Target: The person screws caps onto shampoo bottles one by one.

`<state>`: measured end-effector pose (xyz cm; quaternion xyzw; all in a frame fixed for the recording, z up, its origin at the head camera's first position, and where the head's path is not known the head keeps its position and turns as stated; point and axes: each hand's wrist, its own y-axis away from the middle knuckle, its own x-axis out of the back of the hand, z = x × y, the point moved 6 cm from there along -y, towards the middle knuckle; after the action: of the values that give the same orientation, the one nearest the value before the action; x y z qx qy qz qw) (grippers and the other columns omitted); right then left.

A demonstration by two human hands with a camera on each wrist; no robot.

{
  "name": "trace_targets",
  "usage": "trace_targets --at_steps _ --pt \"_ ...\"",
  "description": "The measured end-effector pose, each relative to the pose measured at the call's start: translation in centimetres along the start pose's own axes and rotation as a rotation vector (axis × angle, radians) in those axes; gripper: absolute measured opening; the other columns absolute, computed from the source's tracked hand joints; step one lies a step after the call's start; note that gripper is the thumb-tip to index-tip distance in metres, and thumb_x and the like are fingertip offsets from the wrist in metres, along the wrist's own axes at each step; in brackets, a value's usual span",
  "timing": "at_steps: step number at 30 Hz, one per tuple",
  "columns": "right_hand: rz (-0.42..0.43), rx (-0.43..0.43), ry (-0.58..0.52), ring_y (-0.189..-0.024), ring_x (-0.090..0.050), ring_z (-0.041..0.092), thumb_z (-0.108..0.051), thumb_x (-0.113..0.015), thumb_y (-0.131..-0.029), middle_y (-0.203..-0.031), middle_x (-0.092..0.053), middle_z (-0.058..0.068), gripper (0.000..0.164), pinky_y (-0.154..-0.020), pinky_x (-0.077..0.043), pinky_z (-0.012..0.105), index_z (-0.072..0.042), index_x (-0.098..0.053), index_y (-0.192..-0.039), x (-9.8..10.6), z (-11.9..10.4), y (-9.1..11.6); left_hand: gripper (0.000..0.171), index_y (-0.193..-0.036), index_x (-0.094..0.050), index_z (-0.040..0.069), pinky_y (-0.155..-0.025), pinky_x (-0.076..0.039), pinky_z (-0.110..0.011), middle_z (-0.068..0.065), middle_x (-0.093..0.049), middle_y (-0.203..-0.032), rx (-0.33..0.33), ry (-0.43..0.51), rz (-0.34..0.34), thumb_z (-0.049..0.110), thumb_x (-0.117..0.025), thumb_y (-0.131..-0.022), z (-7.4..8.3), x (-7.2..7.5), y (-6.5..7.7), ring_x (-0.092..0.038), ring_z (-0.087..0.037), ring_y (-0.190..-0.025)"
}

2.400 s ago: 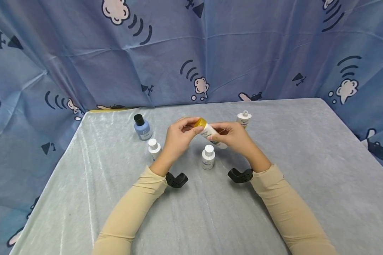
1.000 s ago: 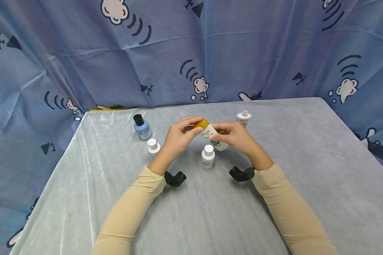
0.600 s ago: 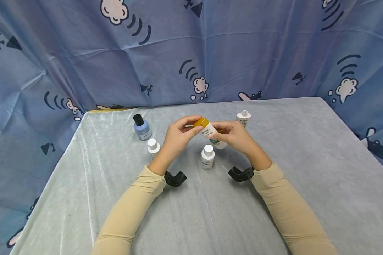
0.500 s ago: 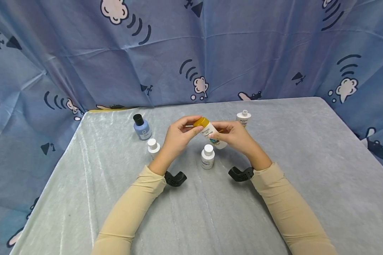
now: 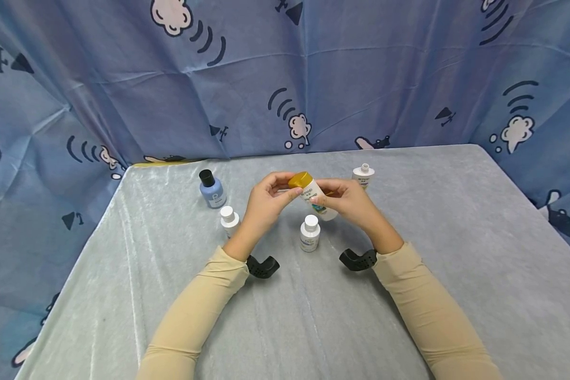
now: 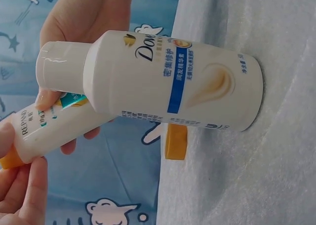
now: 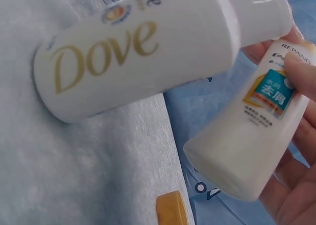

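In the head view, my left hand [image 5: 264, 208] pinches the yellow cap [image 5: 301, 179] at the upper end of a white shampoo bottle [image 5: 310, 191]. My right hand [image 5: 353, 203] grips that bottle's body, thumb across its front. The bottle is held tilted, its base low and to the right; the right wrist view shows its label and broad base. Just nearer to me stands a white Dove bottle [image 5: 310, 238] with a white cap, upright on the cloth. It looms large in both wrist views. A loose yellow cap [image 6: 177, 142] lies on the table beyond it.
A blue bottle [image 5: 212, 195] with a black cap stands at the left. Near it a white-capped bottle [image 5: 228, 219] is partly hidden by my left arm. Behind my right hand is an uncapped white bottle [image 5: 363, 176]. Patterned blue cloth [image 5: 385, 79] hangs behind the table.
Since the earliest frame the shampoo bottle has turned about its length, bringing its label front toward me. Both hands keep their hold in nearly the same spot; the standing bottles have not moved.
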<state>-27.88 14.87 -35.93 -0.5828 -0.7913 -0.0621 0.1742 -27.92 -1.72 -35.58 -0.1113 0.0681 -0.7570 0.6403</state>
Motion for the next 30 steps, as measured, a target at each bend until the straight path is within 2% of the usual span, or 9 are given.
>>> trace_targets --at_steps 5,9,17,22,24,27,28,29,30 --pt "-0.015 -0.023 -0.041 -0.081 -0.065 0.008 -0.014 -0.069 -0.083 -0.11 -0.065 0.019 0.04 -0.072 -0.055 0.026 -0.002 -0.061 -0.12 -0.4 0.2 -0.2 0.033 -0.11 -0.061 0.001 -0.085 -0.053 -0.025 -0.013 -0.064 -0.107 0.005 0.005 0.026 0.012 -0.072 -0.081 -0.1 0.2 0.0 -0.062 -0.018 -0.096" --pt "-0.027 -0.062 -0.042 -0.084 -0.065 0.012 -0.022 -0.07 -0.083 -0.109 -0.067 0.013 0.043 -0.073 -0.055 0.029 -0.008 -0.061 -0.122 -0.7 0.5 -0.7 0.032 -0.111 -0.062 0.002 -0.084 -0.053 -0.024 -0.012 -0.064 -0.107 0.011 -0.008 0.052 0.013 -0.071 -0.082 -0.1 0.6 -0.3 -0.063 -0.017 -0.096" --pt "-0.006 -0.089 0.022 -0.095 -0.063 0.012 -0.033 -0.072 -0.081 -0.112 -0.067 0.006 0.045 -0.076 -0.053 0.036 -0.015 -0.063 -0.121 -1.3 0.7 -3.3 0.033 -0.113 -0.063 0.005 -0.086 -0.052 -0.025 -0.012 -0.065 -0.108 -0.01 -0.047 0.178 0.015 -0.07 -0.083 0.3 1.7 -1.2 -0.062 -0.018 -0.1" --pt "0.007 -0.082 -0.008 -0.1 -0.064 0.014 -0.029 -0.074 -0.08 -0.112 -0.067 0.008 0.044 -0.084 -0.051 0.031 -0.012 -0.064 -0.119 -1.5 1.0 -4.7 0.033 -0.115 -0.062 0.005 -0.087 -0.052 -0.025 -0.012 -0.064 -0.111 -0.017 -0.058 0.226 0.015 -0.068 -0.084 -0.2 1.8 -1.9 -0.061 -0.019 -0.102" --pt "0.002 -0.094 -0.012 -0.08 -0.065 0.009 -0.027 -0.074 -0.08 -0.111 -0.068 0.009 0.043 -0.069 -0.052 0.025 -0.011 -0.064 -0.118 -1.8 0.8 -5.0 0.032 -0.115 -0.063 0.006 -0.088 -0.051 -0.025 -0.011 -0.064 -0.111 -0.015 -0.063 0.24 0.014 -0.068 -0.085 -0.5 1.9 -2.1 -0.061 -0.019 -0.102" --pt "-0.009 -0.1 -0.002 -0.064 -0.058 0.006 -0.025 -0.074 -0.079 -0.106 -0.069 0.009 0.039 -0.046 -0.039 0.02 -0.01 -0.067 -0.114 -2.0 1.1 -5.6 0.033 -0.116 -0.063 0.006 -0.089 -0.051 -0.025 -0.012 -0.064 -0.111 -0.013 -0.079 0.24 0.015 -0.068 -0.084 -0.9 2.0 -2.3 -0.062 -0.02 -0.102" --pt "-0.009 -0.101 0.003 -0.06 -0.054 0.008 -0.024 -0.074 -0.079 -0.104 -0.07 0.009 0.038 -0.041 -0.033 0.02 -0.009 -0.067 -0.113 -2.1 1.3 -5.7 0.033 -0.116 -0.063 0.006 -0.089 -0.051 -0.025 -0.012 -0.064 -0.111 -0.013 -0.084 0.237 0.015 -0.068 -0.084 -1.0 2.0 -2.3 -0.062 -0.021 -0.102" --pt "-0.012 -0.099 0.007 -0.059 -0.054 0.008 -0.024 -0.074 -0.079 -0.103 -0.07 0.009 0.037 -0.04 -0.032 0.02 -0.009 -0.067 -0.112 -2.2 1.3 -5.8 0.034 -0.116 -0.063 0.006 -0.09 -0.05 -0.025 -0.012 -0.064 -0.112 -0.014 -0.087 0.234 0.015 -0.068 -0.084 -1.0 2.0 -2.4 -0.062 -0.021 -0.102" --pt "-0.012 -0.092 0.007 -0.064 -0.057 0.008 -0.022 -0.074 -0.079 -0.103 -0.07 0.009 0.035 -0.044 -0.037 0.019 -0.008 -0.068 -0.111 -2.2 1.4 -6.0 0.034 -0.116 -0.063 0.006 -0.09 -0.05 -0.025 -0.012 -0.064 -0.112 -0.015 -0.092 0.23 0.015 -0.068 -0.084 -1.1 2.1 -2.5 -0.062 -0.021 -0.102"
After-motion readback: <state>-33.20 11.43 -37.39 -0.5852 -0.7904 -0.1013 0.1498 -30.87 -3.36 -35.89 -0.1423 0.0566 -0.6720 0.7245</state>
